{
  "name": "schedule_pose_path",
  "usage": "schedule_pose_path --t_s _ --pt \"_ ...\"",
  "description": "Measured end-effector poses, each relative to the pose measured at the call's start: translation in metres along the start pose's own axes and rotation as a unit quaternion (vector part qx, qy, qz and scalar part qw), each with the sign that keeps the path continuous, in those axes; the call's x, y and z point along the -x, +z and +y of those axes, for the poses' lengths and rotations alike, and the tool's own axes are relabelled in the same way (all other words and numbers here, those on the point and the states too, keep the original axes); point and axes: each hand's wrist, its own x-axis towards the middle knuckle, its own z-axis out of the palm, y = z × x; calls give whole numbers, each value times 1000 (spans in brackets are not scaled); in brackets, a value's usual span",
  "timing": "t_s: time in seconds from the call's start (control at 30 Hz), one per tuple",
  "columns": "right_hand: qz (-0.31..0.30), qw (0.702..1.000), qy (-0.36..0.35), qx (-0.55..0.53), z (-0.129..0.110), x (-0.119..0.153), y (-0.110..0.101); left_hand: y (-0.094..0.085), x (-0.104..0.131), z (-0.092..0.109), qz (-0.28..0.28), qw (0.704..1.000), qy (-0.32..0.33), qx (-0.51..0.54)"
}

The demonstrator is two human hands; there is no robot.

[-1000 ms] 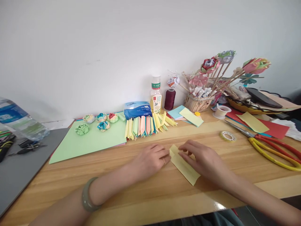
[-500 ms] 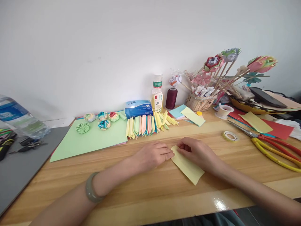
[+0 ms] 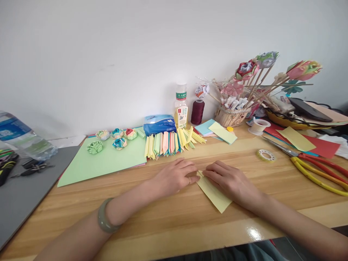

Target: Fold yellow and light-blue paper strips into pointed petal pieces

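A pale yellow rectangular sheet of paper point(image 3: 217, 195) lies slanted on the table in front of me, its far end bent over in a small fold. My left hand point(image 3: 175, 177), wearing a ring, pinches the far left corner, thumb on the paper. From the other side my right hand point(image 3: 231, 179) presses the folded end with curled fingers and covers the sheet's right edge. Beyond the hands stands a row of folded paper strips point(image 3: 164, 144) in several colours. Several folded paper flowers point(image 3: 119, 143) rest on a light green sheet point(image 3: 108, 163).
Large scissors point(image 3: 296, 156) and a tape roll point(image 3: 266, 155) lie right, near a thread spool point(image 3: 259, 126). Behind are a tissue pack point(image 3: 159, 124), a drink bottle point(image 3: 181, 108), maroon thread point(image 3: 197, 112) and a flower basket point(image 3: 232, 116). A water bottle point(image 3: 25, 136) lies left.
My right fingers have come down flatter onto the paper's far end, which now shows a fold. The left hand's fingers have lifted slightly, with the thumb on the paper.
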Motion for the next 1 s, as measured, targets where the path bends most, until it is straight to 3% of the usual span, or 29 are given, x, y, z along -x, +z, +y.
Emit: schedule_pose_path --t_s 0.37,0.73,1.0 --pt "-29 997 -36 54 -4 -3 -5 -2 2 -4 -90 996 -1 29" --pt "-60 997 -1 43 -7 -1 -8 -4 -1 -3 -72 997 10 30" --pt "-18 999 31 -36 9 28 -19 -3 1 -5 -63 995 -8 74"
